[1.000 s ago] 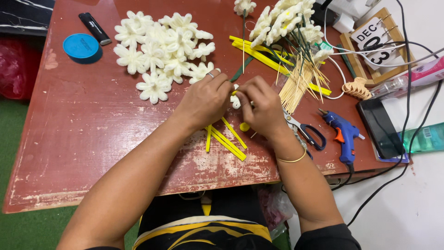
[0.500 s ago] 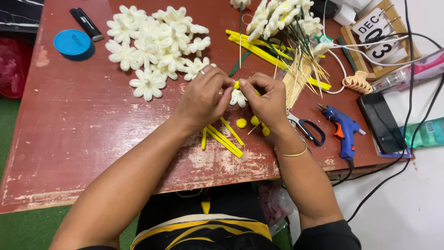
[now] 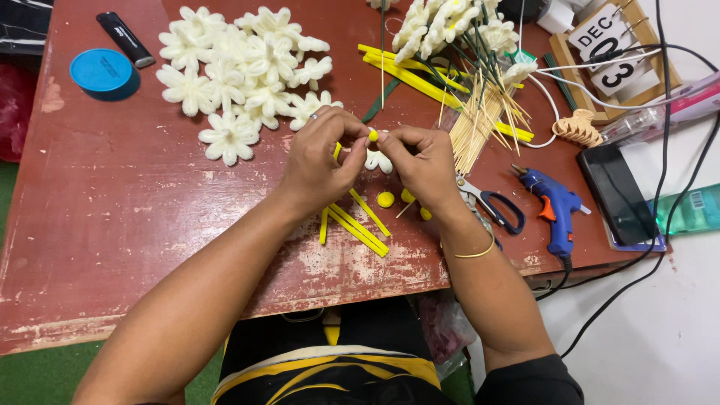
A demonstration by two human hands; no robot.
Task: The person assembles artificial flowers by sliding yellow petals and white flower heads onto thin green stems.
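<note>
Both hands have lifted a little off the table [image 3: 112, 225] since a second ago, meeting over the yellow strips [image 3: 358, 223].
Left hand [image 3: 321, 161] and right hand [image 3: 422, 161] have their fingers pinched shut together on a small yellow bead [image 3: 373, 136] above a white flower [image 3: 377, 160], beside scissors [image 3: 495, 208] and a blue glue gun [image 3: 551, 206].
</note>
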